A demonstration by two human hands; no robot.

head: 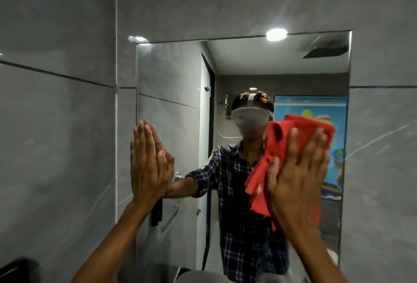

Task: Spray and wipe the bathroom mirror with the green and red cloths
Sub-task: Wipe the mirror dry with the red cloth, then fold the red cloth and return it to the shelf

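The frameless mirror (171, 75) hangs on a grey tiled wall and fills the middle of the view. My right hand (295, 174) presses a crumpled red cloth (300, 124) flat against the glass on its right side, fingers spread over the cloth. My left hand (146, 160) rests flat on the mirror's left edge, fingers straight and together, holding nothing. The green cloth and a spray bottle are not in view. The mirror reflects a person in a checked shirt.
Grey tiled walls (56, 124) surround the mirror, with a corner seam to its left. A basin rim (198, 277) shows at the bottom edge below the mirror. A dark object (18, 269) sits at the lower left corner.
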